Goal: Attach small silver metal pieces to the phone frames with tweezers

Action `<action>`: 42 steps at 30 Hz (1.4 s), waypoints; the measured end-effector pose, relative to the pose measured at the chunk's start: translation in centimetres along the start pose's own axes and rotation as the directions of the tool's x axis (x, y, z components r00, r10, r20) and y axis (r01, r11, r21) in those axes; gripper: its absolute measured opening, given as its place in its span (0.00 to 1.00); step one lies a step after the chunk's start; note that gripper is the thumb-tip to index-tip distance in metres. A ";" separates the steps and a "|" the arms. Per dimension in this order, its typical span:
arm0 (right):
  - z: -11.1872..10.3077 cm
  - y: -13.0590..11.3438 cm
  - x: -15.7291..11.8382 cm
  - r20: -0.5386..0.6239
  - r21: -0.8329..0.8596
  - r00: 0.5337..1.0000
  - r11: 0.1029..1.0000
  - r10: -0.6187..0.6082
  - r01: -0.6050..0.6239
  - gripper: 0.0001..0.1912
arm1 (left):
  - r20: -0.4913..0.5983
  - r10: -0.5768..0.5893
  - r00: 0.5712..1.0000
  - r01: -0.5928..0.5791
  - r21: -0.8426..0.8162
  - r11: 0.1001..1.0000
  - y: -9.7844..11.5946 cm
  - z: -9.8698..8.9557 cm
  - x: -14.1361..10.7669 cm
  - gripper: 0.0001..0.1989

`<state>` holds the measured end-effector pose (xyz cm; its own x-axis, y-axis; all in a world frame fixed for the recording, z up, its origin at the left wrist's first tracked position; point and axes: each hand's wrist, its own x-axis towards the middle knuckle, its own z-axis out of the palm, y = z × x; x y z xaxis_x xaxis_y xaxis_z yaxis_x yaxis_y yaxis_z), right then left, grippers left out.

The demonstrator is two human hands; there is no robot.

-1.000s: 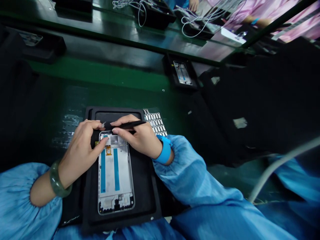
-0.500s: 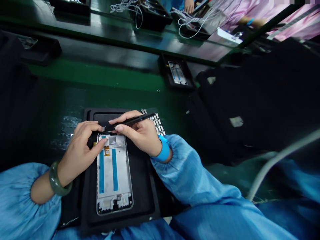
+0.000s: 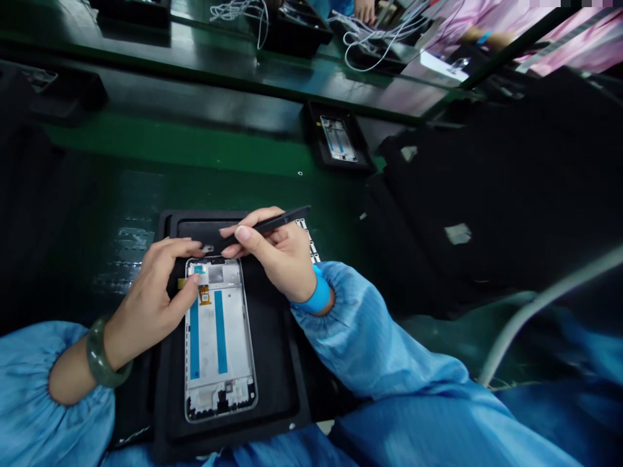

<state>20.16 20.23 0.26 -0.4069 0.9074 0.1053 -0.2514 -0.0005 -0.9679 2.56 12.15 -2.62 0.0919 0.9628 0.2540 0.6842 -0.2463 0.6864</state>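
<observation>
Nearest: shallow black rectangular tray [image 3: 277, 373]. Lying in it, a silver rectangular phone frame [image 3: 208, 350] with two blue strips and an orange flex part [image 3: 205, 296].

Left hand [image 3: 158, 285], green bangle at wrist: thumb and forefinger spread, thumb over the frame's far left corner (contact uncertain), a small pale piece [image 3: 208, 248] at the forefinger's tip, just beyond the frame's far edge.

Right hand [image 3: 286, 258], blue wristband: pinching a slim black pointed tool [image 3: 291, 217] just right of that piece. Past this hand, partly covered, a sheet of small silvery pieces [image 3: 314, 250].

Change: compared with half a second earlier, the right thumb sits higher and the tool juts farther up to the right; its lower end is lost against the tray. The pale piece remains by the left forefinger. Judgement: tool shifting in the grip, frame itself undisturbed.

Farther: green tabletop [image 3: 233, 185]; right of centre, a similar silver frame [image 3: 338, 139] in another black tray. Farthest: white cables [image 3: 365, 67].
</observation>
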 end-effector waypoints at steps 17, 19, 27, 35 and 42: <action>-0.3 0.7 1.4 0.200 -0.088 0.941 0.962 0.272 -0.259 0.16 | 0.085 0.179 0.980 -0.188 0.111 0.976 -0.4 -1.5 0.2 0.09; -0.3 0.7 1.4 0.204 -0.100 0.941 0.962 0.270 -0.255 0.16 | 0.088 0.174 0.981 -0.183 0.111 0.977 -0.4 -1.5 0.2 0.09; -0.2 0.8 1.4 0.180 -0.141 0.950 0.963 0.255 -0.232 0.15 | 0.088 0.153 0.984 -0.162 0.104 0.981 -0.3 -1.5 0.2 0.08; -0.4 1.2 1.3 0.187 -0.219 0.960 0.962 0.208 -0.166 0.14 | 0.095 0.156 0.983 -0.166 0.106 0.980 -0.3 -1.5 0.1 0.09; -0.5 1.2 1.2 0.192 -0.252 0.962 0.957 0.195 -0.144 0.14 | 0.095 0.164 0.982 -0.174 0.105 0.979 -0.4 -1.5 0.1 0.09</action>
<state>19.81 21.48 -0.89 -0.6086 0.7923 -0.0436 0.0390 -0.0250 -0.9989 1.24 12.15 -1.82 0.2710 0.9154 0.2977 0.7302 -0.3970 0.5561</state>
